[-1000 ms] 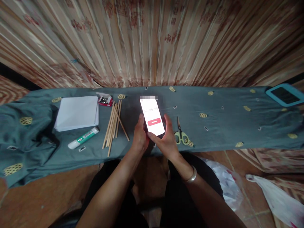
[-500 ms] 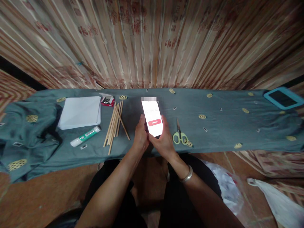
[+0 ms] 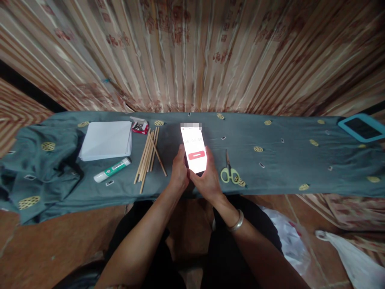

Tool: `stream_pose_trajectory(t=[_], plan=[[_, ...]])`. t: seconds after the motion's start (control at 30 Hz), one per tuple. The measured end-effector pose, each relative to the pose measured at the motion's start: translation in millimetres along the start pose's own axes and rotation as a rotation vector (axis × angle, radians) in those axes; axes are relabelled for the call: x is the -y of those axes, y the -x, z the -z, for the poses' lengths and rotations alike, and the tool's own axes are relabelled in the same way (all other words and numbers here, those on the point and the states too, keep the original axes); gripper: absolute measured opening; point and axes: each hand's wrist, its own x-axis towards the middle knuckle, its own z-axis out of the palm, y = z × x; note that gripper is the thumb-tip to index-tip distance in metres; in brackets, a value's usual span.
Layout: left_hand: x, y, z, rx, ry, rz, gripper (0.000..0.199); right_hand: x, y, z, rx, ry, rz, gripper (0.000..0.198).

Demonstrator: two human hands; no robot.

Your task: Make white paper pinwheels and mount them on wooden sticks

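Observation:
Between my two hands is a phone [image 3: 195,150], its bright white screen facing me with a red button low on it. My left hand [image 3: 179,170] is closed on the phone's left side. Around its lower right side wraps my right hand [image 3: 208,176], the thumb near the bottom edge. To the left lies a loose bunch of thin wooden sticks [image 3: 146,158], one crossing over the others. Green-handled scissors [image 3: 229,170] rest on the cloth to the right, blades pointing away from me.
A green cloth [image 3: 288,160] covers the long table. At its left are a stack of white paper [image 3: 106,140], a glue stick [image 3: 112,169] and an open small red box [image 3: 140,126] of metal bits. A blue-framed tablet [image 3: 362,127] lies far right. Plastic bags [image 3: 288,241] sit on the floor.
The view has shifted slightly, so the things on the table appear a little further right. Both hands keep their hold on the phone.

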Motion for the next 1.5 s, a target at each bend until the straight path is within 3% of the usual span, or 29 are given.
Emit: stream_pose_trajectory(t=[0.9,1.5], plan=[[2,-4,4,0.008,-0.011,-0.042,0.039,-4,2,-3,-0.009,0.105,0.096,0.088],[-8,3,-3,-0.018,-0.001,0.033,0.04,6,2,1,-0.006,0.109,0.026,0.087]])
